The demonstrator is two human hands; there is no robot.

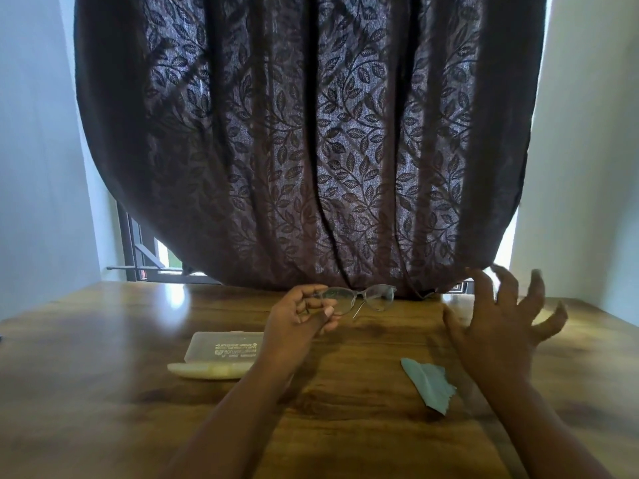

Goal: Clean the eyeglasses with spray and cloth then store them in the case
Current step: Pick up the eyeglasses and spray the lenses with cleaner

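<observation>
My left hand (pixel 304 316) pinches the thin-framed eyeglasses (pixel 375 299) by their left end and holds them above the wooden table (pixel 103 392), lenses facing me. Off to the right, my right hand (pixel 501 326) hovers with its fingers spread and holds nothing. Between the two forearms a crumpled pale blue-grey cloth (pixel 430 383) lies on the table. The translucent case (pixel 224 347) lies open to the left, its printed lid flat and its cream lower half (pixel 209 370) nearer me. No spray bottle is in sight.
A dark leaf-patterned curtain (pixel 311 150) hangs down to the table's far edge just behind the glasses. A barred window (pixel 148 257) shows at its lower left. White walls stand on both sides.
</observation>
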